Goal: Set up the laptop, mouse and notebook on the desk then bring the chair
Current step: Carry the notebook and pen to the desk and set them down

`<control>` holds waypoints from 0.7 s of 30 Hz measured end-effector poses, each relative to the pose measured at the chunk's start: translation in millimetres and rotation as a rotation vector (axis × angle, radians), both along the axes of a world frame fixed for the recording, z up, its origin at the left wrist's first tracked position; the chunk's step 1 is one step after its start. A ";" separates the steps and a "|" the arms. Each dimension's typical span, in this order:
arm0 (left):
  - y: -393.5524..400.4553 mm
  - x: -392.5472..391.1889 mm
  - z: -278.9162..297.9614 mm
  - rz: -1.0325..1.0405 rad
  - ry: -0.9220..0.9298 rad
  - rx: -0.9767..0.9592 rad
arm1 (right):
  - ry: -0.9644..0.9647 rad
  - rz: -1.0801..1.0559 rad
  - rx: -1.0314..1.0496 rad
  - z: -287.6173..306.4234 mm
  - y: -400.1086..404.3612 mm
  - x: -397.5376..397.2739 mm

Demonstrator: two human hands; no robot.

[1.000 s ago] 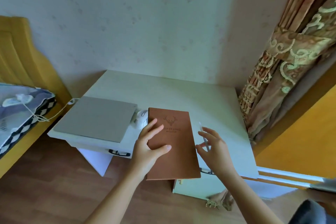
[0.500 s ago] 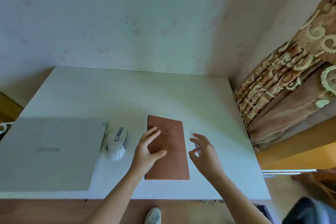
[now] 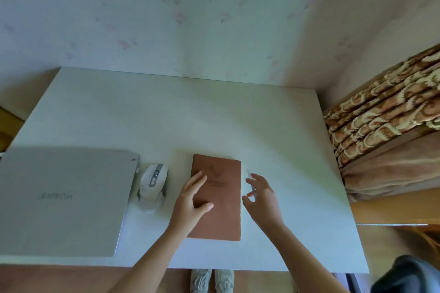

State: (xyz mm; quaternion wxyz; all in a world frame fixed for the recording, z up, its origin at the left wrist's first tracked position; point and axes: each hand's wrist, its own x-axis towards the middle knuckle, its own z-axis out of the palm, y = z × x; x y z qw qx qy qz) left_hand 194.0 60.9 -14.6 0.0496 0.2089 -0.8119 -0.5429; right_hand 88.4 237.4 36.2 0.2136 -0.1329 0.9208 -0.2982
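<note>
A brown notebook (image 3: 219, 200) lies flat on the white desk (image 3: 190, 121), near its front edge. My left hand (image 3: 190, 202) rests on the notebook's left side, fingers and thumb on the cover. My right hand (image 3: 262, 200) hovers just right of the notebook and pinches a thin pale pen (image 3: 250, 181) between thumb and fingers. A white mouse (image 3: 152, 183) sits left of the notebook. Further left lies a closed silver laptop (image 3: 62, 200), lid down. No chair is clearly in view.
The desk stands against a pale wall, with patterned brown curtains (image 3: 385, 114) at its right. A dark rounded object (image 3: 404, 273) shows at the bottom right corner. My shoes (image 3: 212, 280) stand on the wood floor below the desk's front edge.
The view has closed in over the desk. The notebook, which overhung the front edge, now lies fully on the desk, with both hands still at it.
</note>
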 end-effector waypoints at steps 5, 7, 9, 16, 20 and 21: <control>2.6 4.5 -6.3 0.052 -0.040 -0.028 | -0.024 -0.005 0.009 -10.2 -1.4 1.0; 2.8 6.3 -8.8 0.067 -0.054 -0.051 | -0.027 -0.001 0.010 -13.1 -1.7 1.5; 3.5 7.0 -10.2 0.060 -0.061 -0.076 | -0.036 -0.004 0.014 -16.4 -2.0 2.1; 7.5 8.5 -10.8 0.090 -0.092 -0.099 | -0.066 0.025 0.068 -29.8 -4.3 8.5; 9.9 9.5 -9.2 0.106 -0.101 -0.094 | -0.087 0.037 0.097 -34.8 -4.6 11.2; 10.5 9.8 -9.0 0.107 -0.104 -0.096 | -0.088 0.045 0.099 -35.3 -4.4 11.4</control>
